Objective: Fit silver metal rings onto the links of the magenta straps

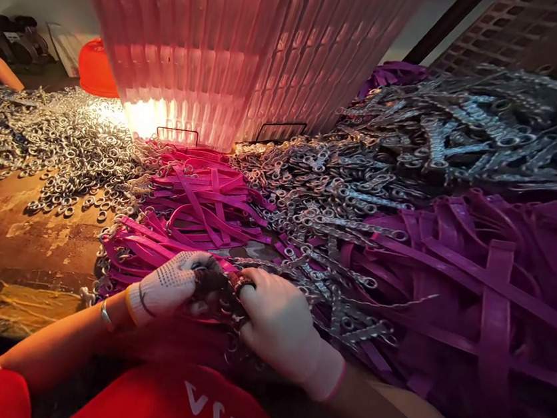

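Observation:
My left hand [174, 284], in a white dotted work glove with dark fingertips, is closed, its fingers curled in toward the middle. Facing it, my right hand [282, 320] in a white glove is closed too, thumb and fingers pinched together. The fingertips nearly meet and hide what they grip. A bit of pink strap [226, 265] shows just beyond them; whether it is held I cannot tell. Dark metal links [233, 339] show in shadow under my right hand. Close beyond my hands lies a heap of pink straps [199, 200], some with metal rings at their ends.
Metal rings [89, 147] spread over the worn table [55, 230] at left. Linked metal strips [352, 184] are heaped at right, beside wide purple straps [476, 278]. A ribbed translucent panel [186, 44] stands behind, with an orange lamp [96, 67] at its left.

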`<action>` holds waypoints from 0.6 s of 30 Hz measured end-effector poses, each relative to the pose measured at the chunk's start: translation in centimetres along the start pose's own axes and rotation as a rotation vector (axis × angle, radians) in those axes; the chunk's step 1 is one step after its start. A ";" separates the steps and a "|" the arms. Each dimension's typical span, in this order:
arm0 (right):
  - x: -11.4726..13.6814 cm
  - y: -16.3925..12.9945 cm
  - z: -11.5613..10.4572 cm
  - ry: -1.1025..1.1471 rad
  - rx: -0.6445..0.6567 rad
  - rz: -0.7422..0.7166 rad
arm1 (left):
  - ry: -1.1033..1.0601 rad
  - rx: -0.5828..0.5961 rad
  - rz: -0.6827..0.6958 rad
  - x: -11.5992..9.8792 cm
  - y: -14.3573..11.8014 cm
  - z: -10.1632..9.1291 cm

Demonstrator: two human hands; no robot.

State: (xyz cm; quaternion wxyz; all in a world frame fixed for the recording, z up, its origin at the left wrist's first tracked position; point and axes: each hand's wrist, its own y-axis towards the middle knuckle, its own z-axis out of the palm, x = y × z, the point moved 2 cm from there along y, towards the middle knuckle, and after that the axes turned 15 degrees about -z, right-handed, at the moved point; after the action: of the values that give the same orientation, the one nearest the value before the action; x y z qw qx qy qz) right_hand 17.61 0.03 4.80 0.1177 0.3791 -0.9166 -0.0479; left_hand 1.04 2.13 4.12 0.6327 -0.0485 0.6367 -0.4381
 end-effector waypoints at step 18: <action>-6.9 -1.2 -1.3 0.352 -0.182 0.422 | 1.468 -0.386 0.139 -3.8 10.9 -5.4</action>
State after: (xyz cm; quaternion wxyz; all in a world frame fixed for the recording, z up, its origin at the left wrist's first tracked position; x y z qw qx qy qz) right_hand 23.48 4.08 4.57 0.3156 0.1706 -0.9327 -0.0379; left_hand 2.57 13.80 -0.77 0.0534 0.1859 0.9609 -0.1980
